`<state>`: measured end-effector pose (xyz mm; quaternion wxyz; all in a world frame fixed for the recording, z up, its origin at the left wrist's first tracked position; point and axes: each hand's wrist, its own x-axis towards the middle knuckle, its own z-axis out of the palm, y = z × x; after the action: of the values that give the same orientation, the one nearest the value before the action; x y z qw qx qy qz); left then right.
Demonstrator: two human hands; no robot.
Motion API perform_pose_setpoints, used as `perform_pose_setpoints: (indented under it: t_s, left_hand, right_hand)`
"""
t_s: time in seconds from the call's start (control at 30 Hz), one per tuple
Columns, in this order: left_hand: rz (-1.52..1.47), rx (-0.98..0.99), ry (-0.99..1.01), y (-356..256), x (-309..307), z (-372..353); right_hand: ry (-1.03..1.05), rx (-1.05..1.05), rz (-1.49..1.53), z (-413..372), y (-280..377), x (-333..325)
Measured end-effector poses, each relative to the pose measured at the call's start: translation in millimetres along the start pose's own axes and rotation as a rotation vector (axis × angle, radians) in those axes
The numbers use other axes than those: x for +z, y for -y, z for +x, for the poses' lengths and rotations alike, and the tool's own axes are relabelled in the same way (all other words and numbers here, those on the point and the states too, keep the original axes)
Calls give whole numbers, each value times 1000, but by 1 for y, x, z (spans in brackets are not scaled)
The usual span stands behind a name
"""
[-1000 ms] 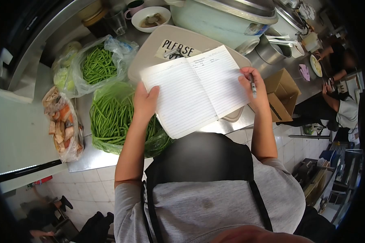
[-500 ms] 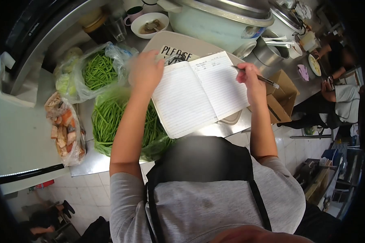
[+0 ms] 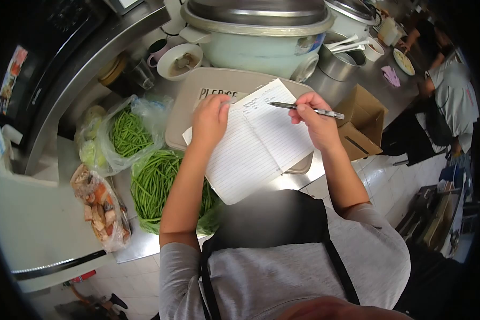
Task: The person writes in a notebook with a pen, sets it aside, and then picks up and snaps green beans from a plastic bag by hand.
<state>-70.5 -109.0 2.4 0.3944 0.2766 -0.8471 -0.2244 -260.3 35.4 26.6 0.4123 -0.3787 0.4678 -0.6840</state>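
Observation:
An open lined notebook [image 3: 250,154] lies tilted across a beige plastic lid, with handwriting at the top of its right page. My right hand [image 3: 316,118] grips a pen [image 3: 304,108], its tip over the written lines. At the notebook's upper left edge rests my left hand [image 3: 210,120], fingers extended and holding nothing. Part of the lid's printed sign [image 3: 216,95] is covered by that hand and the notebook. Beside my left forearm sits a bag of long green beans [image 3: 156,184].
Behind the lid [image 3: 184,128] stands a large lidded pot [image 3: 250,50]. A bowl with a spoon [image 3: 179,61], bagged beans [image 3: 129,133] and bagged chopped pieces [image 3: 101,213] are on the left. An open cardboard box [image 3: 360,125] is on the right. People work at the far right.
My left hand has come in against the notebook's upper left edge. With the pen, my right hand has moved inward over the right page. The camera view has shifted.

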Motion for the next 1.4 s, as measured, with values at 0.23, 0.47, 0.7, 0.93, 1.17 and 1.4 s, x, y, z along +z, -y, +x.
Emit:
perform_pose_setpoints:
  t_s: [0.23,0.47,0.7,0.93,1.17,1.4]
  left_hand:
    - [156,197,128,-50,2,-6]
    - [45,196,286,-82,8,-15]
    - [76,161,224,-72,5,-19]
    - [24,139,269,-80,8,-22]
    - [-114,127,284,-81,12,-32]
    - [-315,-93,240,-91,17,-54]
  right_hand:
    - [97,-90,-97,-5,-5,8]
    - [99,-61,-260,-23,-3,7]
    - [0,-104,-16,-26,2,-8]
    - [43,-65,-3,-31,3,-1]
    - [102,30,26,-30,-4,7]
    - [149,38,127,-30,-21,25]
